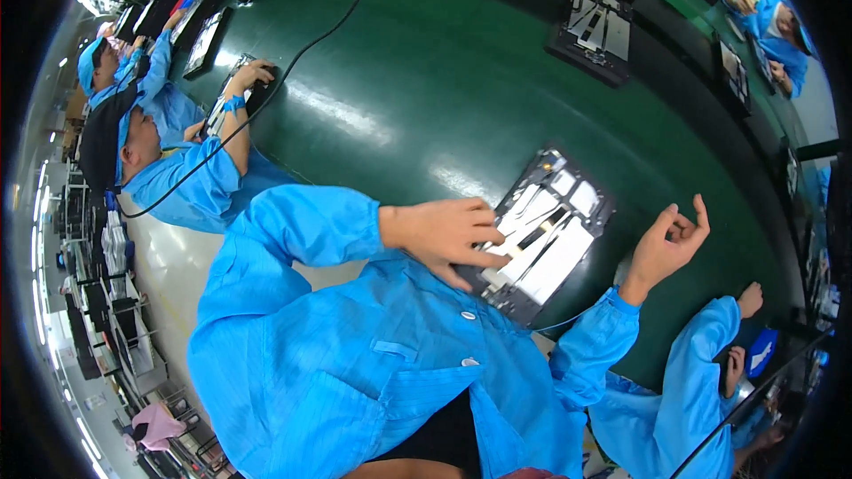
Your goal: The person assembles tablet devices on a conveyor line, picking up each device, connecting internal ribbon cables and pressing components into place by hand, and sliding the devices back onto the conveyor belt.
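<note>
On the green bench in front of me lies an opened tablet-like device (pixel 555 253) in a black frame, its inside showing silvery-white battery panels and thin black strips. My left hand (pixel 448 235) reaches over its left edge with fingers spread, the fingertips at the pale inner panels. Whether they press on it I cannot tell. To the right of the device, my right hand (pixel 670 244) is raised off to the side, the index finger stretched up and the others loosely bent. Nothing shows in it. A thin cord runs from my right cuff toward the device's lower edge.
A similar opened device (pixel 596 31) lies at the far side of the green bench (pixel 399 62). A black cable (pixel 333 31) hangs across the left. Co-workers in blue sit at left (pixel 182 177) and right (pixel 674 381), with another person (pixel 768 31) across the bench.
</note>
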Available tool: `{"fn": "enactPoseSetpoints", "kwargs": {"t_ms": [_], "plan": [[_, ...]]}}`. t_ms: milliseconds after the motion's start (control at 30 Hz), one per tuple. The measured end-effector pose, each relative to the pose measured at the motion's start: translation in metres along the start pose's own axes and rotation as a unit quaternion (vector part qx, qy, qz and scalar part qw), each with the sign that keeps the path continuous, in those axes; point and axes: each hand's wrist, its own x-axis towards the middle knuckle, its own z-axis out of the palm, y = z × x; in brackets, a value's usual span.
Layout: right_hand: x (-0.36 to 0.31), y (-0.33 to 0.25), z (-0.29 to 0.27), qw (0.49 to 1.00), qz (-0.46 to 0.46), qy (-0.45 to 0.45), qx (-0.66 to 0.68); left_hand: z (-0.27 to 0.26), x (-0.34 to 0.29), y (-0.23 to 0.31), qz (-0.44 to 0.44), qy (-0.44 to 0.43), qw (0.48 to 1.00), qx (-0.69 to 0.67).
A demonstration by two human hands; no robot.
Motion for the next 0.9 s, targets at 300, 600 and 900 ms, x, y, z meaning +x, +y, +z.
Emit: {"fn": "enactPoseSetpoints", "kwargs": {"t_ms": [300,600,900], "plan": [[0.025,0.056,-0.039,0.992,0.06,0.099,-0.045,0.052,0.157,-0.097,-0.013,0.119,0.99,0.078],[0.011,0.064,-0.008,0.994,-0.015,0.021,-0.103,0.049,0.289,-0.18,-0.087,0.086,0.971,0.207],[0.004,0.053,0.006,0.998,0.006,-0.019,-0.052,-0.012,0.287,-0.223,-0.219,0.045,0.932,0.285]]}}
